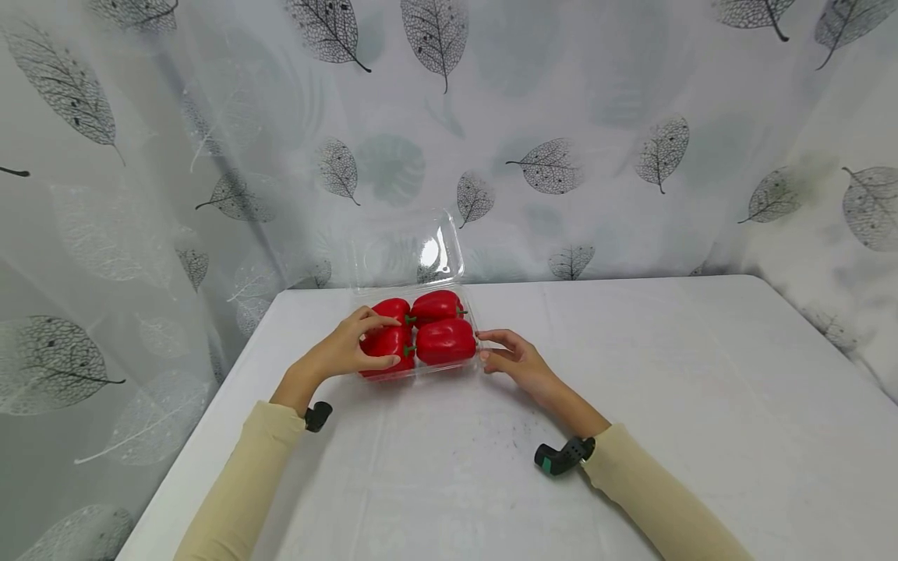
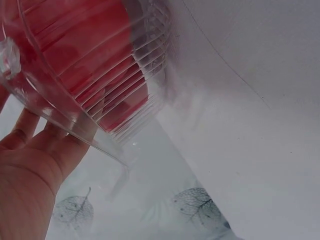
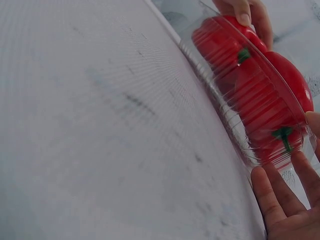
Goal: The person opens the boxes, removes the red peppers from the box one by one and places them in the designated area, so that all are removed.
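A clear plastic hinged box (image 1: 438,368) stands at the far left of the table, packed with several red bell peppers that have green stems. My left hand (image 1: 344,343) reaches over the box's left side and grips the front-left bell pepper (image 1: 388,343), thumb near me and fingers on the far side. In the left wrist view its fingers (image 2: 75,145) pass behind the clear rim. My right hand (image 1: 517,362) touches the box's right end beside the front-right bell pepper (image 1: 445,342). Its fingers (image 3: 270,200) stretch out against the ribbed wall in the right wrist view.
The box's transparent lid (image 1: 393,253) is raised at the back, leaning toward the leaf-patterned curtain (image 1: 596,93). A white cloth covers the table (image 1: 666,374), whose left edge runs close to the left forearm. Each wrist bears a black camera (image 1: 561,458).
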The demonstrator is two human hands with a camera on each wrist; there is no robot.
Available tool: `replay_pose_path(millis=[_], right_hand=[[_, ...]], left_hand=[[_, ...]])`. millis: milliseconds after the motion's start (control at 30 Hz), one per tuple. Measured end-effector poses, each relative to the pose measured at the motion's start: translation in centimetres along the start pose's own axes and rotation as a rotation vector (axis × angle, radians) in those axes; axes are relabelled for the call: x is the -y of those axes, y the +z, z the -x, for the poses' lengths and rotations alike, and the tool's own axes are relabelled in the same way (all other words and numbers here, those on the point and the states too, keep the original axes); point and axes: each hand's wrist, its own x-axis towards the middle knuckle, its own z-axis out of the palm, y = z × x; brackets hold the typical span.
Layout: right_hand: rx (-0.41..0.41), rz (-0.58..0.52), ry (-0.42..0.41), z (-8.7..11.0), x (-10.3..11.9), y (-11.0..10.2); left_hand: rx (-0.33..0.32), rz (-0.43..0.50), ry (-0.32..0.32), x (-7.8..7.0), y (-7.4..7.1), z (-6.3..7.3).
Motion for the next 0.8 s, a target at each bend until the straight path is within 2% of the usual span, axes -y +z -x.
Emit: replay_pose_path(millis=[433,800], right_hand=[[-0.008,0.024,0.003,-0.16,-0.3,-0.04],[-0.009,0.012,0.005,-0.11,0.0,-0.02]], left_hand=[[-0.051,0.008,0.062,0.24,0.35,0.44],[-0.056,0.013,0.021,0.09,0.49,0.62]])
